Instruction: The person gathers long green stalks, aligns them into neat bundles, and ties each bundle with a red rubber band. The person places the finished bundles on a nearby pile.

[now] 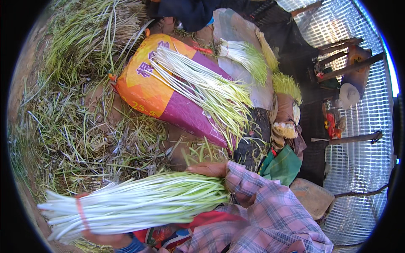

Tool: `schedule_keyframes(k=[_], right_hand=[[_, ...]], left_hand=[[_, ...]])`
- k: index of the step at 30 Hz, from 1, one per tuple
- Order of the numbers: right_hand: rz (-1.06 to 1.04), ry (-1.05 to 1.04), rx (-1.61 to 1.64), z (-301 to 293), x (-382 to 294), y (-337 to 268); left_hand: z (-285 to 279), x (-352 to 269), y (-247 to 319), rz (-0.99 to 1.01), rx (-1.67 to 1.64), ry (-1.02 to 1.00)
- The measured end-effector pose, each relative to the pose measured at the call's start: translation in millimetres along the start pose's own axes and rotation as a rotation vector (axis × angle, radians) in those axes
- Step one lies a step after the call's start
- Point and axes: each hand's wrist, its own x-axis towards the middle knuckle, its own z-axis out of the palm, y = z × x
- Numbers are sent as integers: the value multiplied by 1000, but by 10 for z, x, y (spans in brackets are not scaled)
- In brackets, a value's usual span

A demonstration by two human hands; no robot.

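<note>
A large bundle of long white-and-green stems [142,202], tied with a red band near its white end, lies across the front of me. My left hand [106,238] grips it from below at the band, fingertips showing on the far side. Around the leafy end wraps my right hand [208,169]; its thumb side shows along the far edge, while its other fingers are hidden. Beyond, loose similar stems [202,91] lie on an orange-and-purple woven sack [152,91], touched by neither hand.
Cut stems and leaf scraps [95,142] cover the ground at left, below a big heap of uncleaned stems [95,34]. Tied bundles [243,57] rest on a pale sheet [235,28]. Another person's dark clothing [186,12] shows at the top. A green cloth [283,166] lies at right.
</note>
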Motion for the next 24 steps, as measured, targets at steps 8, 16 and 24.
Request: schedule_keyframes(k=[8,16,24], right_hand=[[759,-68,-671,211,-854,1466],[22,509,-443,544,-1678,-172],[-873,742,-370,1025,-2450,-2529]], left_hand=[[950,-73,1729,674,343,513],[1504,-366,2390,824,402,219],[2644,-739,3157,654,369,186]])
